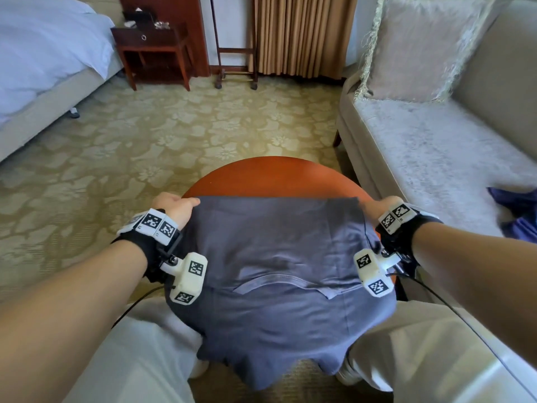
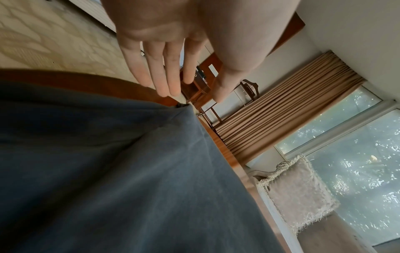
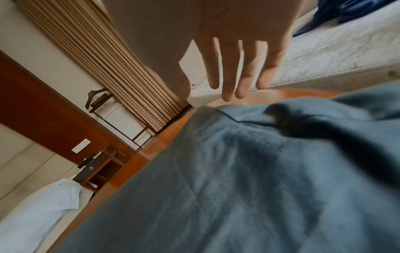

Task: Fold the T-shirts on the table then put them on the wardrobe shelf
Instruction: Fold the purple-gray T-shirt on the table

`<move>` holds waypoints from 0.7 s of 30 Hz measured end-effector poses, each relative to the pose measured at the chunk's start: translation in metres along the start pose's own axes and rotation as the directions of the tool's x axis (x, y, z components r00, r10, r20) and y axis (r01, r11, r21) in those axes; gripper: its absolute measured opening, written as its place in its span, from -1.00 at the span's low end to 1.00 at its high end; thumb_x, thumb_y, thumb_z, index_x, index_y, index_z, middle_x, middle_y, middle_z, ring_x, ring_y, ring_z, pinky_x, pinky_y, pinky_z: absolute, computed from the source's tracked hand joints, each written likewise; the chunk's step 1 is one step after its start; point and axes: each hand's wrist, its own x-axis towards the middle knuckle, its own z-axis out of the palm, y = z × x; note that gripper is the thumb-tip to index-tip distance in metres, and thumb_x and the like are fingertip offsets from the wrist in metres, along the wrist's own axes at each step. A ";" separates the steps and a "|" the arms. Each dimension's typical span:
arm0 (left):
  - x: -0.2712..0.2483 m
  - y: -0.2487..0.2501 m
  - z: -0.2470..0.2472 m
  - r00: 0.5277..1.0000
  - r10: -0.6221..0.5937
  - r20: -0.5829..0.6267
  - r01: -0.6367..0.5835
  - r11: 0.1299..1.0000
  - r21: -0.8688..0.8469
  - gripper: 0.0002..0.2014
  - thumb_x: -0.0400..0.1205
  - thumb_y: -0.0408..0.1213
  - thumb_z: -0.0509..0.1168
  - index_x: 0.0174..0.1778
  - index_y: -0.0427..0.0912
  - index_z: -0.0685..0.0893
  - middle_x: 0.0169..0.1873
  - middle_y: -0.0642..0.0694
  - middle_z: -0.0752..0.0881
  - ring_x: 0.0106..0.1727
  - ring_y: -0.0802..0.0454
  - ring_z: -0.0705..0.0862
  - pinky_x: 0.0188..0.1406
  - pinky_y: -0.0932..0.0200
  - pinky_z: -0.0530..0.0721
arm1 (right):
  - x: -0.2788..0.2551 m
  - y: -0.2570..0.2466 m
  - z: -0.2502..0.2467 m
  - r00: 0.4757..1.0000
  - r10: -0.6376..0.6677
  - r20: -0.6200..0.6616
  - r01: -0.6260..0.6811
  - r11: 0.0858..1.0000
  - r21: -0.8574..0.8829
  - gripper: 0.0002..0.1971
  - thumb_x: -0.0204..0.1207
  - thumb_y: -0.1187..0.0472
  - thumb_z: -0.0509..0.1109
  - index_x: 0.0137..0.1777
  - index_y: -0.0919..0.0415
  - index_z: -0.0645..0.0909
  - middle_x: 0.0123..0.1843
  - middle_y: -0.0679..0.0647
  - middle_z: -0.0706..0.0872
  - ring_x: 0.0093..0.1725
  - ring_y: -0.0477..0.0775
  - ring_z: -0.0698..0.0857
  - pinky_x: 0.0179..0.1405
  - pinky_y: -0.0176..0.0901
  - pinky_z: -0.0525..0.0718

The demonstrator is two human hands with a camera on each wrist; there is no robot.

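A grey-blue T-shirt (image 1: 276, 257) lies spread over a small round wooden table (image 1: 276, 175), its near part hanging off the front edge over my legs. The far edge is a straight fold line. My left hand (image 1: 174, 206) is at the shirt's far left corner and my right hand (image 1: 374, 206) at its far right corner. In the left wrist view the left hand (image 2: 173, 68) has straight fingers just above the shirt (image 2: 108, 171) corner, holding nothing. In the right wrist view the right hand (image 3: 238, 68) is likewise flat above the shirt (image 3: 238, 179).
A beige sofa (image 1: 436, 146) stands close on the right with a fringed cushion (image 1: 421, 48) and a dark blue garment (image 1: 517, 210). A bed (image 1: 43, 53) is at the left, a nightstand (image 1: 154, 48) and curtain (image 1: 302, 33) at the back. Patterned carpet (image 1: 174, 135) lies between.
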 end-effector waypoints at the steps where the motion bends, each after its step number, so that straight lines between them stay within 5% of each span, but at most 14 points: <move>1: 0.005 0.003 0.004 1.000 -0.002 0.004 0.002 1.000 0.000 -0.53 0.53 -0.11 0.50 0.24 -0.38 0.70 0.21 -0.37 0.72 0.21 -0.36 0.68 0.12 -0.05 0.61 | 0.004 -0.005 0.005 1.000 -0.003 -0.013 0.003 1.000 0.004 -0.52 0.52 -0.04 0.38 0.26 0.34 0.62 0.20 0.30 0.71 0.20 0.33 0.69 0.01 -0.08 0.58; 4: 0.017 0.009 0.016 0.998 -0.017 0.055 0.014 0.998 0.055 -0.44 0.51 -0.04 0.49 0.28 -0.38 0.66 0.17 -0.36 0.73 0.13 -0.35 0.72 0.09 -0.08 0.67 | 0.023 -0.009 0.017 0.997 0.040 -0.066 -0.042 0.998 -0.041 -0.41 0.27 -0.25 0.36 0.08 0.25 0.63 -0.06 0.24 0.75 -0.08 0.35 0.75 0.09 -0.01 0.66; 7: 0.029 0.011 0.022 0.996 -0.040 0.074 0.033 0.995 0.096 -0.40 0.47 -0.11 0.53 0.39 -0.31 0.61 0.23 -0.31 0.71 0.14 -0.31 0.72 0.12 -0.06 0.70 | 0.039 -0.014 0.023 0.999 0.042 -0.021 -0.042 0.999 -0.035 -0.55 0.45 0.01 0.42 0.23 0.32 0.63 0.17 0.27 0.71 0.18 0.31 0.69 0.02 -0.11 0.58; 9: 0.038 0.012 0.026 0.997 -0.042 0.057 0.038 0.997 0.070 -0.45 0.45 -0.23 0.57 0.35 -0.25 0.64 0.25 -0.26 0.70 0.17 -0.27 0.71 0.19 -0.06 0.68 | 0.047 -0.018 0.024 0.994 0.092 -0.059 -0.097 0.991 -0.096 -0.58 0.45 0.10 0.42 0.22 0.36 0.63 0.17 0.26 0.71 0.20 0.28 0.70 0.16 -0.08 0.63; 13: 0.059 0.011 0.027 0.998 -0.055 0.001 0.055 0.998 0.018 -0.73 0.52 -0.38 0.52 0.13 -0.25 0.74 0.11 -0.16 0.72 0.02 -0.12 0.63 -0.01 0.14 0.51 | 0.084 -0.011 0.028 0.992 0.093 -0.079 -0.100 0.991 -0.089 -0.52 0.15 -0.05 0.45 0.00 0.27 0.69 -0.18 0.14 0.76 -0.19 0.26 0.78 0.02 -0.01 0.71; 16: 0.073 0.010 0.022 0.998 -0.055 -0.025 0.055 0.998 0.004 -0.69 0.52 -0.26 0.54 0.16 -0.19 0.73 0.20 -0.20 0.72 0.05 -0.15 0.63 0.07 0.09 0.53 | 0.075 -0.020 0.025 0.994 0.067 -0.082 -0.072 0.996 -0.059 -0.64 0.28 -0.01 0.45 -0.05 0.24 0.71 -0.22 0.09 0.77 -0.21 0.22 0.77 -0.04 -0.11 0.70; 19: 0.074 0.009 0.023 0.997 -0.071 0.018 0.071 0.997 0.004 -0.54 0.47 -0.07 0.56 0.25 -0.13 0.69 0.24 -0.20 0.71 0.20 -0.23 0.68 0.28 -0.02 0.59 | 0.071 -0.027 0.028 0.998 0.039 -0.051 -0.040 0.999 -0.016 -0.60 0.40 0.01 0.50 0.13 0.28 0.68 -0.01 0.19 0.75 -0.02 0.28 0.75 -0.06 -0.13 0.65; 21: 0.069 0.007 0.025 0.995 -0.090 0.051 0.091 0.996 -0.008 -0.45 0.40 0.01 0.60 0.26 -0.12 0.68 0.18 -0.20 0.72 0.17 -0.24 0.69 0.31 -0.12 0.62 | 0.060 -0.029 0.029 0.993 0.085 -0.077 -0.087 0.996 -0.023 -0.49 0.30 -0.09 0.51 0.08 0.31 0.64 -0.15 0.23 0.74 -0.21 0.27 0.75 -0.11 -0.03 0.72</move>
